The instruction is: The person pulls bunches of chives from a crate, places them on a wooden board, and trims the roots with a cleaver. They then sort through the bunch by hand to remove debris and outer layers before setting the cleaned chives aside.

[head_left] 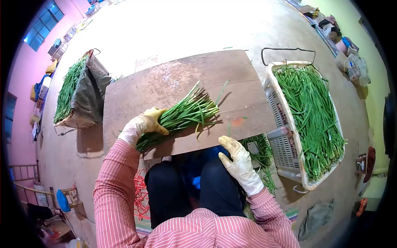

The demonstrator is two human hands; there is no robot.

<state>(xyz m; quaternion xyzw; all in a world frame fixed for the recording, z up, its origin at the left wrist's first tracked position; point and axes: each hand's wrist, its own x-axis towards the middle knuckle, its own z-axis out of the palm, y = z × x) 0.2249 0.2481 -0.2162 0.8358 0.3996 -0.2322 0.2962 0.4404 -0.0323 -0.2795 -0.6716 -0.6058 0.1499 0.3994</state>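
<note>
Person seated, wooden board (182, 78) laid across the lap as a work surface. Left hand (144, 124), in a pale yellowish glove, is wrapped around a bundle of green stalks (182, 113), gripping it near the lower end; the bundle lies on the board, tilted, tips pointing up and to the right, cut ends toward the person. Right hand (237, 161), also gloved, grasps nothing: fingers loosely spread, resting at the board's near edge, apart from the bundle. A single loose stalk (228, 128) lies on the board just above the right hand. To the right, a white plastic basket (285, 140) full of the same green stalks, with a wire handle (288, 49) behind it. To the left, a sack-lined crate (89, 91) holding more greens. Red ties (140, 198) heaped on the floor by the left leg. Striped pink sleeves, dark trousers.
</note>
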